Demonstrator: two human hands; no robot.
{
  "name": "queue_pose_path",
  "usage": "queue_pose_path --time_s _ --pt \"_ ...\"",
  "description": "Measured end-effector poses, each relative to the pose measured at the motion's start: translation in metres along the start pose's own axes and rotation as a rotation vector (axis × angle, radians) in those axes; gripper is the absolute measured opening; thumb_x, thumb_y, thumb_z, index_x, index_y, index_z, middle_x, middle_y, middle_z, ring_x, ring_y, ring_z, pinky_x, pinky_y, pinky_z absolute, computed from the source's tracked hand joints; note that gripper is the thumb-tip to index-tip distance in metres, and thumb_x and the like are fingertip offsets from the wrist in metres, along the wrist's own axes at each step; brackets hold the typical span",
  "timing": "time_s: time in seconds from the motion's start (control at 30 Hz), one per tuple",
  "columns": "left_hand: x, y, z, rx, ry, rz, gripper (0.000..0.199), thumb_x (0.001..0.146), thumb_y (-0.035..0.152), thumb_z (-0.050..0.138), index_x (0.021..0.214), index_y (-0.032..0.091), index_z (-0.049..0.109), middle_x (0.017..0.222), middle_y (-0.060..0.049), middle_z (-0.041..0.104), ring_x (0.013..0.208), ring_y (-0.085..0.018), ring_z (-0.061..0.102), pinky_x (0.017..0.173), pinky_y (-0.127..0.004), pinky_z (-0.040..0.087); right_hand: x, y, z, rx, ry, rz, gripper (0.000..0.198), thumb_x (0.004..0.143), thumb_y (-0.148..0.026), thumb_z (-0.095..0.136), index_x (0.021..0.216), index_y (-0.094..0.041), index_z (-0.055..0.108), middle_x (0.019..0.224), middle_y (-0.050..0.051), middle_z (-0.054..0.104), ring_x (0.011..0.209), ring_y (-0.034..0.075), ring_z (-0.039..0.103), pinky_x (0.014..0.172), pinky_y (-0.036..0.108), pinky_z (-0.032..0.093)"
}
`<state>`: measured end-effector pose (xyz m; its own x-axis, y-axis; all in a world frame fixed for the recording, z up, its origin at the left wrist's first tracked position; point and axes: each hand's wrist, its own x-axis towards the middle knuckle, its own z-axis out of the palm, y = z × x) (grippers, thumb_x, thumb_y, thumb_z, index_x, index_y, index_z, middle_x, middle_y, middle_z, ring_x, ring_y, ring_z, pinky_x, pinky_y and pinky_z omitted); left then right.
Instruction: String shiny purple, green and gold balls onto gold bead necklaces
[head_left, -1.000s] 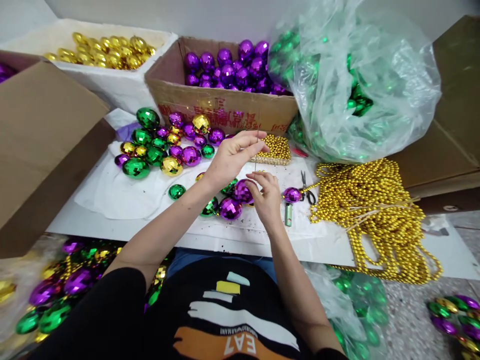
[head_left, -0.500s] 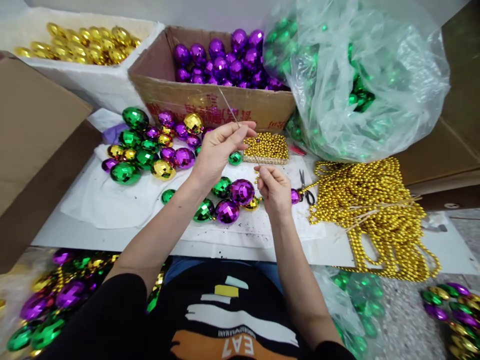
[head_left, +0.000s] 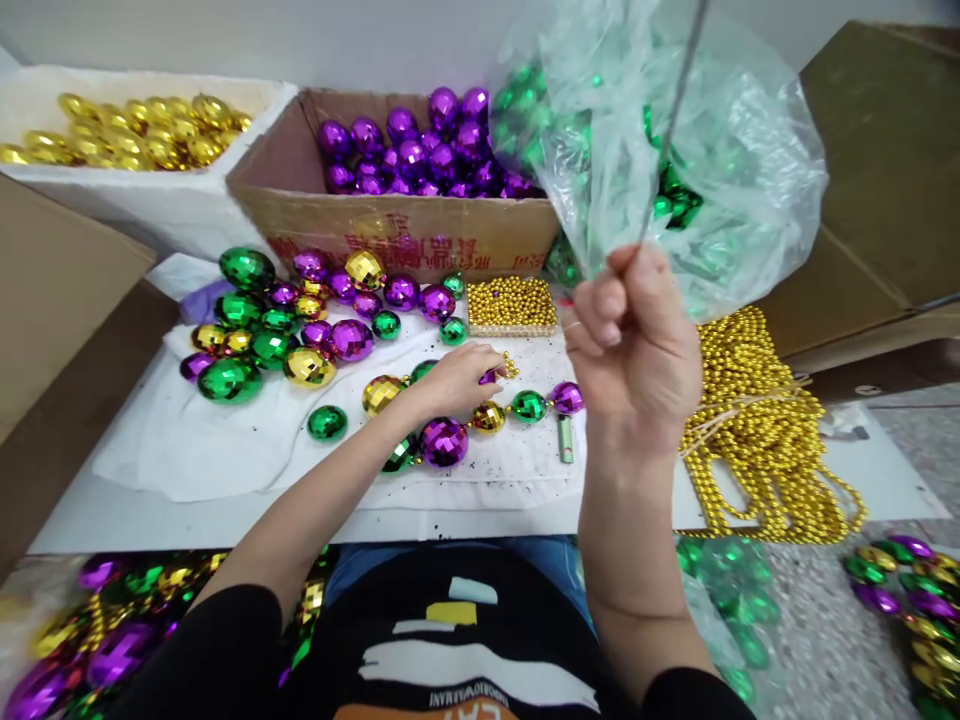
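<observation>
My right hand [head_left: 634, 340] is raised close to the camera, its fingers pinching a long thin needle [head_left: 679, 90] that points up and blurs toward the top. Lower down, my left hand [head_left: 457, 380] curls its fingers over a purple faceted ball [head_left: 488, 377], which they mostly hide. Small gold beads [head_left: 511, 365] show by those fingertips. Around this hand lies a string of large balls: a purple one [head_left: 444, 441], a gold one [head_left: 488, 416], a green one [head_left: 528, 405] and another purple one [head_left: 566, 398]. A loose green ball [head_left: 327, 423] sits to the left.
Behind stand a carton [head_left: 420, 225] of purple balls, a white foam box [head_left: 165, 190] of gold balls and a plastic bag [head_left: 765, 190] of green ones. A tray [head_left: 511, 332] holds small gold beads. Gold bead strands [head_left: 750, 430] and a pale green tube [head_left: 565, 440] lie right.
My left hand has let go of the needle and come down onto the purple ball. My right hand has risen toward the camera with the needle. The scissors no longer show.
</observation>
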<state>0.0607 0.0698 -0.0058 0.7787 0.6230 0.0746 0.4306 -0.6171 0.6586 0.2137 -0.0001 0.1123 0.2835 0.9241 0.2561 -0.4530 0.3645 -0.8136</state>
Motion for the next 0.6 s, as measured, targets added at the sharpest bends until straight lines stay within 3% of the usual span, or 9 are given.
queue_pose_path --time_s 0.1,0.17,0.27,0.33,0.43,0.6 --pt "0.002 -0.008 -0.002 0.049 -0.034 -0.056 0.015 0.079 0.016 0.064 0.092 0.019 0.071 0.099 -0.008 0.068 0.103 -0.026 0.058 0.098 -0.040 0.042 -0.017 -0.003 -0.031 -0.098 0.184 -0.071 0.021 0.075 -0.037 0.080 0.076 -0.023 0.065 0.054 -0.008 0.046 0.046 0.006 0.030 0.042 0.022 0.022" --pt "0.007 -0.015 -0.003 -0.067 -0.101 -0.051 0.024 0.074 0.020 0.071 0.098 0.021 0.073 0.103 -0.007 0.070 0.102 -0.025 0.060 0.096 -0.035 0.043 -0.031 0.007 -0.055 -0.141 0.290 -0.065 0.021 0.077 -0.037 0.079 0.076 -0.021 0.065 0.052 -0.007 0.047 0.044 0.005 0.031 0.041 0.021 0.022" --pt "0.023 -0.021 0.002 -0.225 -0.190 -0.082 0.019 0.082 0.030 0.066 0.094 0.019 0.075 0.096 -0.005 0.074 0.089 -0.020 0.064 0.081 -0.027 0.047 -0.049 0.030 -0.083 -0.122 0.401 0.023 0.020 0.076 -0.035 0.079 0.077 -0.018 0.066 0.050 -0.007 0.046 0.042 0.004 0.028 0.040 0.018 0.020" --pt "0.037 -0.019 0.011 -0.072 -0.201 -0.187 0.024 0.090 0.027 0.054 0.085 0.017 0.074 0.088 -0.006 0.074 0.083 -0.019 0.065 0.075 -0.026 0.046 -0.058 0.045 -0.093 -0.083 0.438 0.097 0.021 0.075 -0.034 0.079 0.077 -0.017 0.067 0.049 -0.008 0.043 0.041 0.003 0.025 0.039 0.017 0.018" --pt "0.056 -0.011 0.028 0.261 -0.216 -0.321 0.020 0.085 0.013 0.055 0.084 0.016 0.074 0.091 -0.009 0.074 0.090 -0.022 0.066 0.078 -0.029 0.044 -0.066 0.060 -0.099 -0.026 0.456 0.188 0.021 0.073 -0.034 0.080 0.076 -0.017 0.067 0.048 -0.009 0.039 0.042 0.003 0.022 0.037 0.016 0.016" --pt "0.070 -0.004 0.047 0.345 -0.257 -0.367 0.021 0.073 0.000 0.058 0.078 0.015 0.072 0.093 -0.014 0.073 0.099 -0.028 0.066 0.084 -0.034 0.044 -0.070 0.067 -0.103 0.035 0.471 0.257 0.021 0.072 -0.033 0.080 0.077 -0.016 0.068 0.048 -0.009 0.037 0.042 0.003 0.022 0.038 0.016 0.015"
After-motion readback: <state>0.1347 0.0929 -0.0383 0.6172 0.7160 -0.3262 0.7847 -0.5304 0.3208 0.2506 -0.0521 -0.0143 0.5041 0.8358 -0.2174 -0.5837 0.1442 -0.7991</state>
